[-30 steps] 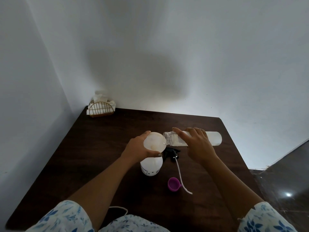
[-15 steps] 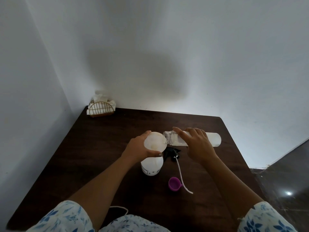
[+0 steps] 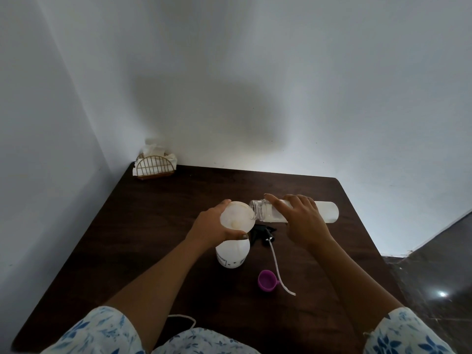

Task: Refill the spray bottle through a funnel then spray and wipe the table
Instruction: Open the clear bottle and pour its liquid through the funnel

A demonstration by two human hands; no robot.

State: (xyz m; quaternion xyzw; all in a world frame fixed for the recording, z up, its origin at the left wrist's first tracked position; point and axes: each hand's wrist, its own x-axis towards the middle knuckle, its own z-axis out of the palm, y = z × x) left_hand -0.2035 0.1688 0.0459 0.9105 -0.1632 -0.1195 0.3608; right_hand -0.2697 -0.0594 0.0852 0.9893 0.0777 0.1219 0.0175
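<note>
A white spray bottle stands upright near the middle of the dark table, with a translucent white funnel set in its neck. My left hand grips the funnel's rim. My right hand holds a clear water bottle tipped on its side, its open mouth at the funnel's edge. The black spray head with its white dip tube lies on the table just right of the spray bottle. A purple cap sits nearer me.
A gold wire napkin holder with white tissues stands in the far left corner against the walls. A white cord lies at the table's near edge. To the right of the table is dark floor.
Hardly anything differs: both hands keep their grip, and the tipped water bottle stays at the funnel's edge.
</note>
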